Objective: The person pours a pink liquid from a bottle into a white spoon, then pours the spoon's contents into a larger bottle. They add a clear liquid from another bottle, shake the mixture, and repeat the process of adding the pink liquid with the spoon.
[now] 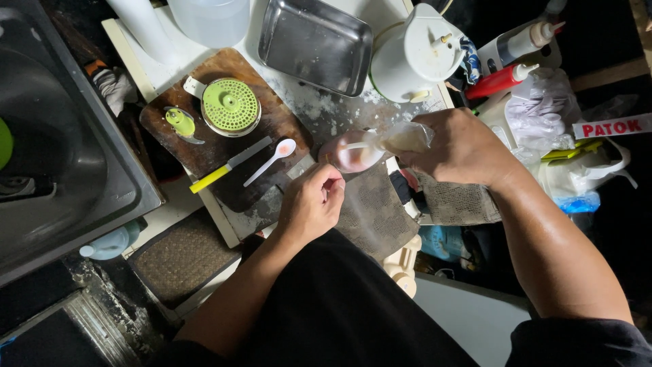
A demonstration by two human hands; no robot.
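My right hand (462, 148) grips the twisted neck of a small clear plastic bag (363, 149) filled with pinkish liquid, holding it over the counter. My left hand (314, 202) is closed just below the bag, fingers pinched together near its bottom end; whether it holds a thin tie or band I cannot tell. A dark woven cloth (380, 214) lies under both hands.
A wooden cutting board (204, 149) carries a green-lidded round chopper (231, 107), a green blade piece (180, 123), a yellow-handled knife (227, 166) and a white spoon (275, 158). Behind stand a steel tray (316, 44), a white lidded jug (418, 54) and squeeze bottles (502, 80). A sink (54, 156) is left.
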